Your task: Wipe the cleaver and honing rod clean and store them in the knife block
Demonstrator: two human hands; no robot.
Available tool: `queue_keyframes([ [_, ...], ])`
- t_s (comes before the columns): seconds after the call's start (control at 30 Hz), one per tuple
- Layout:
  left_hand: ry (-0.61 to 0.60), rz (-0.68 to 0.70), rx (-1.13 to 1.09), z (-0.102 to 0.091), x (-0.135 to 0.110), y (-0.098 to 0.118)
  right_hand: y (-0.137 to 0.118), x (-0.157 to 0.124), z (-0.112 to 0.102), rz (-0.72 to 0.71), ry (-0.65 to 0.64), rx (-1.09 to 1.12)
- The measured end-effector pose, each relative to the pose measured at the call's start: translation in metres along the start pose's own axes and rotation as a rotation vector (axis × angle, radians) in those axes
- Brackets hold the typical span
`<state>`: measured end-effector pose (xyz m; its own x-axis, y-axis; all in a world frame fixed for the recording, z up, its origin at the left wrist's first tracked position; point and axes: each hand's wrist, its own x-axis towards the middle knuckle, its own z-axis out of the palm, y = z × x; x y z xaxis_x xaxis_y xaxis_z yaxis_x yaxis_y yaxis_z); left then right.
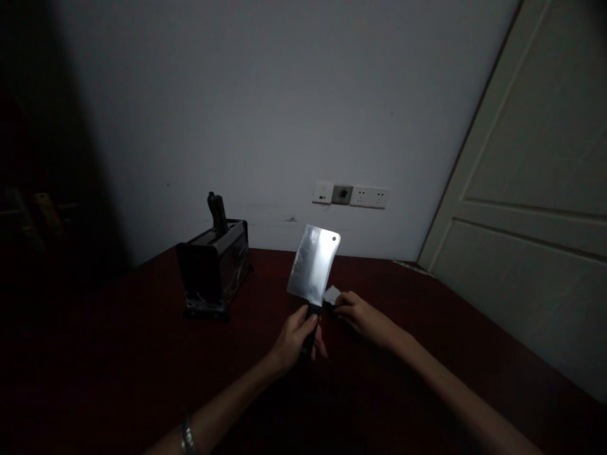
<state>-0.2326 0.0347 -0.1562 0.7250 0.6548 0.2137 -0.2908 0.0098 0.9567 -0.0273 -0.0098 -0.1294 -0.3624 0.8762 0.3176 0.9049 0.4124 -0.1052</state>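
My left hand (294,338) is wrapped round the black handle of a cleaver (313,265). Its broad steel blade points up and away from me, with a small hole at the top right corner and pale marks along its left side. Just right of the blade, my right hand (355,311) pinches a small white piece (332,294) that looks like folded paper or cloth. It is close beside the lower blade; whether the two touch I cannot tell. A bracelet (188,436) circles my left wrist.
On the dark red tabletop (270,268) to the left stands a black and metallic knife block (213,268) with black handles sticking out. Sockets and switches (351,195) line the pale wall behind. A white panelled door (526,208) is on the right. The scene is dim.
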Motion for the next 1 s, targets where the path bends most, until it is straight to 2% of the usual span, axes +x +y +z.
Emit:
queue_keyframes([
  [0.1, -0.05, 0.019, -0.041, 0.001, 0.001, -0.001, -0.007, -0.008, 0.013, -0.006, -0.108, -0.067],
  [0.17, -0.066, 0.018, -0.086, 0.002, 0.002, -0.001, -0.012, -0.014, 0.013, 0.007, -0.115, -0.065],
  [0.23, -0.065, 0.009, -0.155, 0.004, 0.003, 0.002, -0.017, -0.019, 0.007, 0.042, -0.046, -0.042],
  [0.37, -0.039, -0.016, -0.304, 0.008, 0.004, 0.02, -0.032, -0.03, -0.012, 0.076, 0.22, 0.035],
  [0.47, -0.014, -0.048, -0.395, 0.013, 0.004, 0.038, -0.054, -0.033, -0.024, -0.048, 0.351, 0.052],
  [0.63, 0.111, -0.075, -0.482, 0.02, 0.005, 0.054, -0.086, -0.022, -0.023, -0.237, 0.431, -0.073],
  [0.83, 0.135, -0.115, -0.618, 0.026, 0.01, 0.058, -0.084, -0.005, -0.011, -0.311, 0.574, -0.238],
  [1.0, 0.151, -0.158, -0.687, 0.031, 0.012, 0.061, -0.078, 0.002, -0.019, -0.405, 0.68, -0.346],
])
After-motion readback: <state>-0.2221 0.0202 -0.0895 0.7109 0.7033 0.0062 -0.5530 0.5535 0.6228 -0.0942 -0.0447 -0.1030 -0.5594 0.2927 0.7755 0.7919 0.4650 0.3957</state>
